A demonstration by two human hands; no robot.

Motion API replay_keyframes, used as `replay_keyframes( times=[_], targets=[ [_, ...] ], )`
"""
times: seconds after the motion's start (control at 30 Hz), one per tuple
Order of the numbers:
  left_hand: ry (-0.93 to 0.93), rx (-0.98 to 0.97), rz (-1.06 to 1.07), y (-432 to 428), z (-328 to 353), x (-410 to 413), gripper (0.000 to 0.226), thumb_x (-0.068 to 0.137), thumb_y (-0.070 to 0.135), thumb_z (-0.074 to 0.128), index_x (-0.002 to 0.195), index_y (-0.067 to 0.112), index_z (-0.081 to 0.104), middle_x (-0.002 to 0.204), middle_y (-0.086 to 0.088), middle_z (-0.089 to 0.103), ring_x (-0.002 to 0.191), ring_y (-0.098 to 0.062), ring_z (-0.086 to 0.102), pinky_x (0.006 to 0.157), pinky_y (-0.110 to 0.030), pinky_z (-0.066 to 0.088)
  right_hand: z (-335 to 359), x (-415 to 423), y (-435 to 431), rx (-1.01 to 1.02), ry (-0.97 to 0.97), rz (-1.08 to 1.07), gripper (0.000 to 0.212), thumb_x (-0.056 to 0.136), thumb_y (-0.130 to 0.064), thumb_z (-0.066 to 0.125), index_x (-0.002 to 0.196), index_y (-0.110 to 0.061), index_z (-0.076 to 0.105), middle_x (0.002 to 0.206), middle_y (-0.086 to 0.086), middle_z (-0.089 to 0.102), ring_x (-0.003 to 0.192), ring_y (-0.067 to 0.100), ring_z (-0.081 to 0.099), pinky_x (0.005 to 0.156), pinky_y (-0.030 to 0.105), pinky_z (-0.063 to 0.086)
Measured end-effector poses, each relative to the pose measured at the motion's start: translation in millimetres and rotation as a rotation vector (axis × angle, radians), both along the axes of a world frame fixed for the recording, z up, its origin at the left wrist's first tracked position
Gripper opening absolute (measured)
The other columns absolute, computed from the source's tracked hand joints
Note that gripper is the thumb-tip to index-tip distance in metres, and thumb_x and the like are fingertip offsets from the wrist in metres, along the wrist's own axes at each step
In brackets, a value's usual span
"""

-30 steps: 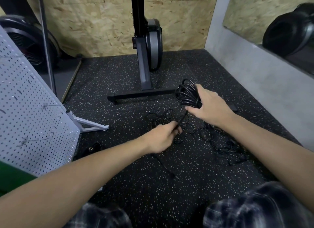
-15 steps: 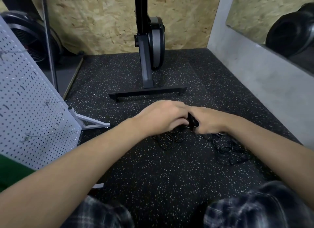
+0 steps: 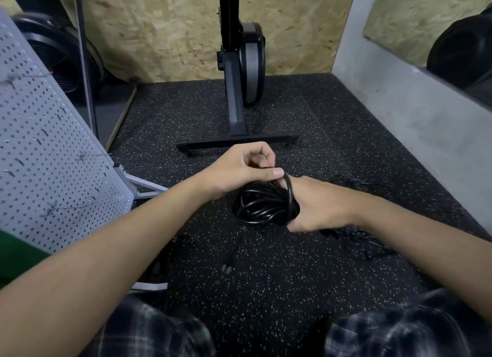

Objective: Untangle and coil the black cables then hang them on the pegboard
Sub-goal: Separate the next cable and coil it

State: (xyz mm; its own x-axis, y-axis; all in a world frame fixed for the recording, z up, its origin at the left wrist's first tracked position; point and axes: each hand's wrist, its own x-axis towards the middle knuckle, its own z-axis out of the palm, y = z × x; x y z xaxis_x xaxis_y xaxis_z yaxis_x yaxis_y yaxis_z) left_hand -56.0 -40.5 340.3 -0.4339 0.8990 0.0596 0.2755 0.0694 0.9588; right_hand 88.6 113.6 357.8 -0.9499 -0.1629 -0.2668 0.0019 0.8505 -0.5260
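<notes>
Coil: our black cable coil [image 3: 263, 206] hangs just above the floor mat [image 3: 266, 298], straight ahead. Its loops stick out leftward from the fist that holds it.
Right hand: our right hand [image 3: 319, 207] is wrapped round the coil's right side, fingers clenched on the bundle.
Left hand: our left hand [image 3: 239, 167] sits above the coil, fingers curled, thumb + forefinger pinching one strand at the top edge.
Tail end: looks like it drops toward us to a plug [image 3: 226, 269] on the mat. Too blurry to be sure.
Tangle: the loose cables [image 3: 359, 242] lie unsorted on the mat, right of + under the right wrist.
Pegboard: the pegboard [image 3: 53, 157] stands well off to our left, w/ a hook [image 3: 89, 154] free.
Key relation: the board is on the left-arm side but the coil sits in the right fist, so we reckon hanging means a cross-body swing or a handover.
</notes>
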Motion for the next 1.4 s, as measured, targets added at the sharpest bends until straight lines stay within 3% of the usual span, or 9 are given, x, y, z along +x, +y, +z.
replay_keyframes(
  times=[0.23, 0.4, 0.53, 0.8, 0.83, 0.87, 0.93, 1.1, 1.4],
  targets=[
    [-0.555, -0.042, -0.008, -3.7, -5.6, -17.4, 0.023, 0.089, 0.012, 0.071, 0.111, 0.017, 0.067, 0.091, -0.004, 0.071, 0.078, -0.016, 0.068, 0.075, -0.029, 0.057, 17.8, 7.3, -2.2, -0.015, 0.114, -0.053, 0.073, 0.079, -0.016, 0.084, 0.128, -0.03, 0.031, 0.089, -0.002, 0.07, 0.068, 0.012, 0.069, 0.063, 0.042, 0.058],
    [-0.5, -0.021, 0.089, 1.5, -11.8, -4.0, 0.029, 0.101, 0.008, 0.06, 0.129, 0.01, 0.067, 0.111, -0.007, 0.073, 0.097, -0.02, 0.07, 0.085, -0.034, 0.062, 28.0, 11.8, 4.6, -0.128, 0.268, -0.091, 0.087, 0.079, -0.006, 0.084, 0.138, -0.037, 0.028, 0.094, -0.002, 0.074, 0.067, 0.014, 0.07, 0.061, 0.03, 0.055],
    [-0.498, -0.014, 0.071, -0.5, -31.1, -4.5, 0.017, 0.103, 0.016, 0.061, 0.111, 0.025, 0.073, 0.071, 0.002, 0.052, 0.063, -0.012, 0.046, 0.062, -0.03, 0.04, 25.7, 12.5, 18.6, -0.264, 0.449, -0.282, 0.074, 0.079, -0.008, 0.086, 0.138, -0.031, 0.047, 0.104, -0.006, 0.075, 0.086, 0.006, 0.074, 0.075, 0.026, 0.058],
    [0.162, -0.359, 0.054, 10.3, -38.8, 30.1, 0.032, 0.111, 0.037, 0.047, 0.136, 0.035, 0.067, 0.055, 0.018, 0.038, 0.049, -0.006, 0.041, 0.051, -0.022, 0.037, 17.5, -1.5, 40.9, -0.14, 0.447, -0.592, 0.041, 0.081, -0.025, 0.082, 0.117, -0.028, 0.063, 0.099, -0.011, 0.074, 0.093, 0.004, 0.067, 0.079, 0.015, 0.048],
    [0.268, -0.403, 0.051, 12.9, -37.2, 33.9, 0.032, 0.111, 0.037, 0.047, 0.136, 0.034, 0.067, 0.056, 0.01, 0.061, 0.046, -0.003, 0.041, 0.049, -0.018, 0.035, 16.9, -3.4, 41.8, -0.106, 0.411, -0.584, 0.04, 0.081, -0.026, 0.081, 0.116, -0.027, 0.063, 0.098, -0.01, 0.073, 0.092, 0.007, 0.067, 0.078, 0.015, 0.048],
    [0.373, -0.445, 0.042, 14.9, -34.8, 37.6, 0.033, 0.111, 0.037, 0.047, 0.136, 0.03, 0.067, 0.101, 0.023, 0.052, 0.046, -0.001, 0.044, 0.048, -0.014, 0.034, 14.9, -5.5, 43.6, -0.081, 0.38, -0.581, 0.037, 0.081, -0.026, 0.08, 0.113, -0.025, 0.064, 0.096, -0.009, 0.073, 0.091, 0.01, 0.068, 0.079, 0.019, 0.05],
    [0.534, -0.517, 0.026, 18.4, -31.4, 43.6, 0.033, 0.111, 0.036, 0.046, 0.131, 0.022, 0.069, 0.08, -0.002, 0.068, 0.056, -0.002, 0.05, 0.054, -0.018, 0.038, 11.1, -9.2, 44.9, -0.006, 0.344, -0.597, 0.033, 0.077, -0.031, 0.076, 0.107, -0.026, 0.062, 0.091, -0.005, 0.072, 0.088, 0.02, 0.069, 0.081, 0.036, 0.057],
    [0.753, -0.665, -0.022, 30.6, -20.5, 69.1, 0.038, 0.112, 0.036, 0.042, 0.109, 0.007, 0.066, 0.091, -0.014, 0.062, 0.077, -0.031, 0.056, 0.069, -0.034, 0.042, 3.7, -17.4, 40.8, 0.264, 0.288, -0.635, 0.037, 0.08, -0.036, 0.069, 0.11, -0.027, 0.049, 0.101, 0.009, 0.066, 0.089, 0.039, 0.064, 0.086, 0.05, 0.057],
    [0.878, -0.657, -0.148, 22.8, -7.9, 80.0, 0.039, 0.113, 0.033, 0.041, 0.108, 0.007, 0.069, 0.091, -0.013, 0.068, 0.075, -0.029, 0.06, 0.069, -0.034, 0.047, -13.0, -4.8, 61.9, 0.126, 0.251, -0.669, 0.046, 0.075, -0.036, 0.071, 0.119, -0.03, 0.056, 0.093, 0.0, 0.069, 0.079, 0.026, 0.07, 0.08, 0.048, 0.061]
  ],
)
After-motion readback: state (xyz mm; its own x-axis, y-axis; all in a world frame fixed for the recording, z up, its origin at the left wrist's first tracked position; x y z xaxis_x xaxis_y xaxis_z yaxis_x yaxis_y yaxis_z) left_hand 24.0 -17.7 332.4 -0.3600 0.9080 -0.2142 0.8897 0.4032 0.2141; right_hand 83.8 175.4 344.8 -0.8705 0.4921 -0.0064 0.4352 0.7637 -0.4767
